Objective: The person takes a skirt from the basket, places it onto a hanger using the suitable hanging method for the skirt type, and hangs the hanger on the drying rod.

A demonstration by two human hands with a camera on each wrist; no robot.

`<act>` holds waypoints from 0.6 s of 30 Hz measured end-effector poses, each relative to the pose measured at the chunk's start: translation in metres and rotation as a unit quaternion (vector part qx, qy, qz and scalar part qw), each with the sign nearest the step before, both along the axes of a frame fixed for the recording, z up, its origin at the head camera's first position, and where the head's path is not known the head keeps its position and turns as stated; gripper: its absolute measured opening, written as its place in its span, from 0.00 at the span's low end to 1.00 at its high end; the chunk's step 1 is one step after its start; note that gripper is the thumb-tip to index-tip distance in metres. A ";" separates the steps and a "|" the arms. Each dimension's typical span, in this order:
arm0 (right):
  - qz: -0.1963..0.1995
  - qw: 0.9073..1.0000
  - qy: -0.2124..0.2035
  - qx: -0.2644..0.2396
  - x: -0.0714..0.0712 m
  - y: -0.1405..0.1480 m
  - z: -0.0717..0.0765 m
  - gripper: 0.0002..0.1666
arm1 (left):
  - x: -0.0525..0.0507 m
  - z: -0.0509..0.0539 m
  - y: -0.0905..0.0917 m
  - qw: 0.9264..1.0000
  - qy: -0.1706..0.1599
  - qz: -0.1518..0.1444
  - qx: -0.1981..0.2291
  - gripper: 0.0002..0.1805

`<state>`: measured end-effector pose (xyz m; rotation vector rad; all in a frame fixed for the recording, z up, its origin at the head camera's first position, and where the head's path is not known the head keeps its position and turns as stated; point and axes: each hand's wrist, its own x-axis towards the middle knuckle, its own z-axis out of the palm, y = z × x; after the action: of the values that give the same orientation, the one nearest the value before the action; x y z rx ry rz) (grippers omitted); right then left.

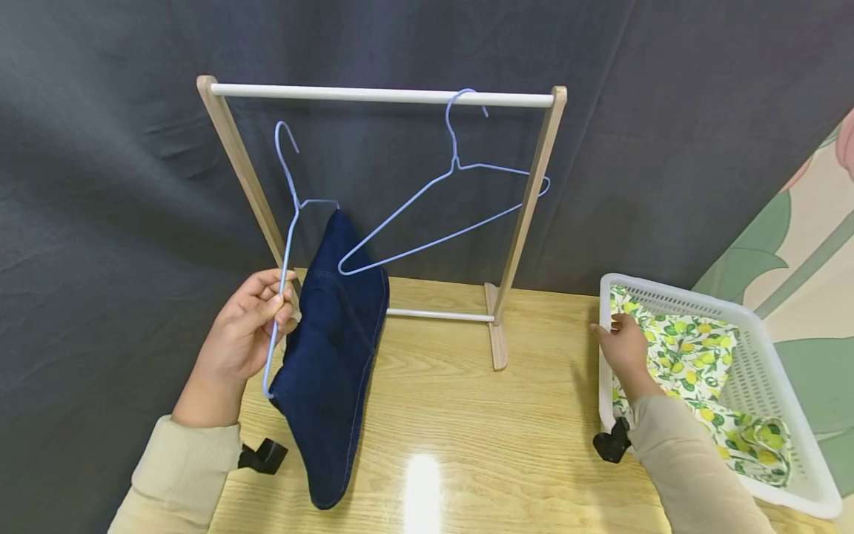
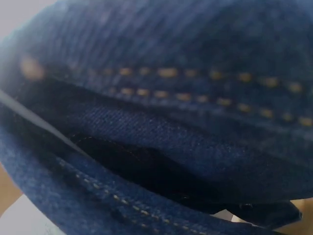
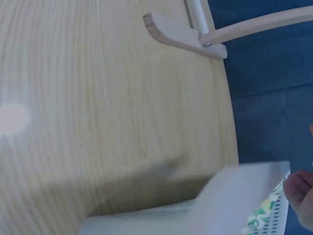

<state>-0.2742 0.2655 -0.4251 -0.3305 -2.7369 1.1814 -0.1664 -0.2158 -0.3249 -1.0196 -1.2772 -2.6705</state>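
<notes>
My left hand point(image 1: 242, 330) pinches one sloping arm of a light-blue wire hanger point(image 1: 289, 245) between thumb and fingers. From that hanger hangs a dark blue denim garment point(image 1: 333, 319), whose exact kind I cannot tell. Its folds and orange stitching fill the left wrist view, where the denim point(image 2: 195, 44) hides my left hand. Over the left side of a white basket point(image 1: 754, 319), my right hand point(image 1: 626, 348) has loosely bent fingers and grips nothing visible. Below it lies a cloth with a lemon print point(image 1: 694, 348). Only some fingertips point(image 3: 297, 191) show in the right wrist view.
A wooden rack with a white top rail point(image 1: 373, 94) stands at the back of the wooden table point(image 1: 454, 415). A second blue wire hanger point(image 1: 454, 152) hangs by its hook near the rail's right end. Dark grey curtain point(image 1: 400, 37) covers the background.
</notes>
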 end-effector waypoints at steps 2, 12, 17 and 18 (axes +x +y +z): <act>-0.004 1.000 -0.007 0.006 0.002 0.003 -0.004 0.32 | -0.001 0.002 0.000 1.000 -0.005 0.002 0.003 0.20; -0.017 0.999 -0.049 0.006 0.010 0.022 -0.021 0.34 | -0.009 0.008 0.000 0.999 0.000 -0.026 0.033 0.19; -0.017 0.997 -0.074 0.005 0.015 0.030 -0.027 0.35 | -0.013 0.014 -0.001 0.999 0.000 -0.018 0.033 0.18; -0.017 0.997 -0.077 0.006 0.016 0.031 -0.028 0.34 | -0.014 0.015 -0.001 0.999 -0.002 -0.014 0.033 0.18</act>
<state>-0.2579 0.2969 -0.4535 -0.4827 -2.8543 1.1768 -0.1800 -0.2166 -0.3102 -1.0327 -1.1749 -2.7173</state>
